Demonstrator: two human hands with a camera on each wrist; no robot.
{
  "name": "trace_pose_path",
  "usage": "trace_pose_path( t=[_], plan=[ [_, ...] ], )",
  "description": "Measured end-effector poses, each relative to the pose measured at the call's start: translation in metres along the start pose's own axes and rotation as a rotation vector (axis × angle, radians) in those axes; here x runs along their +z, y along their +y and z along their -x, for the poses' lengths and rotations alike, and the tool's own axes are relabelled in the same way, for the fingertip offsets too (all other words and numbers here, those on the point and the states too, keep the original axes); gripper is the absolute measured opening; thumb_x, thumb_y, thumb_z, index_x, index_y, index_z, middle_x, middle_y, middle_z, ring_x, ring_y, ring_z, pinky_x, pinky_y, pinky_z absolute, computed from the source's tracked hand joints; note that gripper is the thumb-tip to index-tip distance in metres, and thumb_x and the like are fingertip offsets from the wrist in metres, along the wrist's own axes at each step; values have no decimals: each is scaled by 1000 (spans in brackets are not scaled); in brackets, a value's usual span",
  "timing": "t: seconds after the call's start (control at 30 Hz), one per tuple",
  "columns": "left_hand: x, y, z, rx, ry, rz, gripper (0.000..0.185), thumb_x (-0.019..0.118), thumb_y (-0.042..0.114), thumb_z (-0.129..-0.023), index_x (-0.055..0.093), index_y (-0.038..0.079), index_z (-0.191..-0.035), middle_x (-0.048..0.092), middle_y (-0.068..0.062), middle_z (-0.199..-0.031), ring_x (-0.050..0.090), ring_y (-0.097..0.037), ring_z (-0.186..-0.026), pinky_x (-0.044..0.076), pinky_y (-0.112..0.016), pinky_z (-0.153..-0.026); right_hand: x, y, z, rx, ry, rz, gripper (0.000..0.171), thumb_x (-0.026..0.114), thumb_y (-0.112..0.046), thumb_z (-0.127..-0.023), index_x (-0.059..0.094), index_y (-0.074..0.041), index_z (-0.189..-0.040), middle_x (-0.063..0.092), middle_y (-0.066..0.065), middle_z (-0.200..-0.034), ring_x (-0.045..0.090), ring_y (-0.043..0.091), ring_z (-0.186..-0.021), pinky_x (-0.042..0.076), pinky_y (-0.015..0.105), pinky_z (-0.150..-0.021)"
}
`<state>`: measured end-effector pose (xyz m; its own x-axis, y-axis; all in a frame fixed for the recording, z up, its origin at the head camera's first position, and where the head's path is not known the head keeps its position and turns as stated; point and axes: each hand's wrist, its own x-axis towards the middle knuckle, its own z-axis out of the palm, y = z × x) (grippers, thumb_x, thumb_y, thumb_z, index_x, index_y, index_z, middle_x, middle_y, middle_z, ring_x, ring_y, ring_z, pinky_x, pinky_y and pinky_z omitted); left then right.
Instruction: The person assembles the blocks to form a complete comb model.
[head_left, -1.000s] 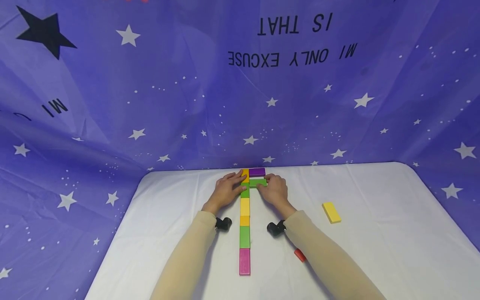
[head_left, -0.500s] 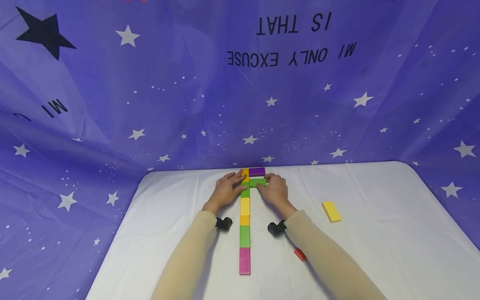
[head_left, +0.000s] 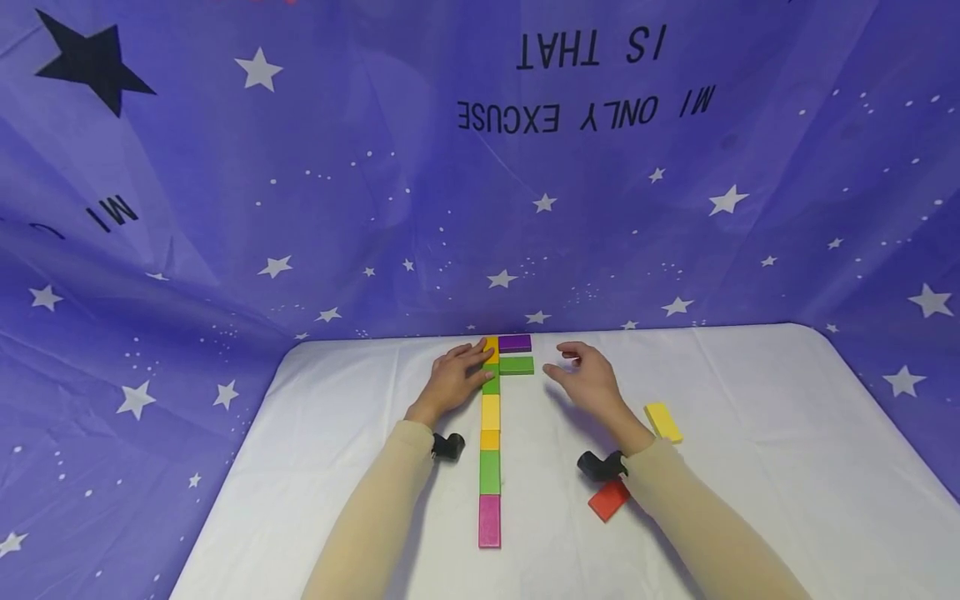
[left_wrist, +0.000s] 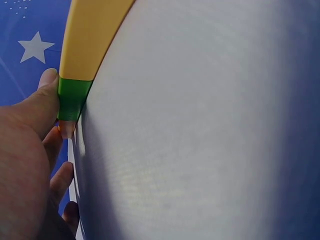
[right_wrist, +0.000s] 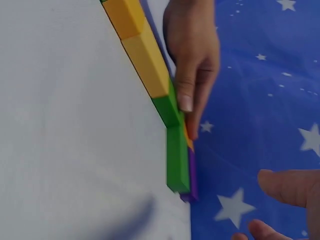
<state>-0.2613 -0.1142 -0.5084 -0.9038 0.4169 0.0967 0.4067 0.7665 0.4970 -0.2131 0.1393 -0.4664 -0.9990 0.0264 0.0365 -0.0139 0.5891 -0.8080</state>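
A straight line of coloured blocks (head_left: 489, 433) runs away from me on the white table (head_left: 360, 467), from pink at the near end to yellow at the far end. A green block (head_left: 516, 365) lies crosswise to the right of the line's far end, and a purple block (head_left: 514, 342) lies just behind it. My left hand (head_left: 474, 363) rests with straight fingers against the line's left side, its thumb on a green block (left_wrist: 72, 97). My right hand (head_left: 564, 360) hovers a little to the right of the crosswise green block (right_wrist: 177, 160), relaxed and holding nothing.
A loose yellow block (head_left: 663, 422) lies right of my right wrist. A red block (head_left: 609, 500) lies near my right forearm. A purple starred cloth (head_left: 480, 208) rises right behind the table's far edge.
My right hand has let go of the crosswise green block and drawn back to the right. The red block shows more fully beside the sleeve. The left hand has stayed put.
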Motion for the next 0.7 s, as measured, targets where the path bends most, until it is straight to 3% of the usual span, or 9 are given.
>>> trace_pose_path(
  t=[0.33, 0.7],
  plan=[
    [2, -2, 0, -7, 5, -10, 47, 54, 40, -92, 48, 23, -136, 33, 8, -147, 28, -21, -135, 18, -47, -106, -52, 22, 28, -30, -20, -6, 50, 69, -37, -83, 56, -11, -124, 59, 11, -118, 51, 28, -106, 42, 38, -79],
    [2, -2, -1, -6, 2, -5, 47, 54, 39, -92, 48, 23, -136, 32, 9, -147, 27, -20, -135, 18, -47, -106, -87, 50, 58, 31, -1, 55, 54, 65, -43, -84, 54, -11, -125, 57, 13, -123, 49, 29, -109, 38, 39, -79]
  ],
)
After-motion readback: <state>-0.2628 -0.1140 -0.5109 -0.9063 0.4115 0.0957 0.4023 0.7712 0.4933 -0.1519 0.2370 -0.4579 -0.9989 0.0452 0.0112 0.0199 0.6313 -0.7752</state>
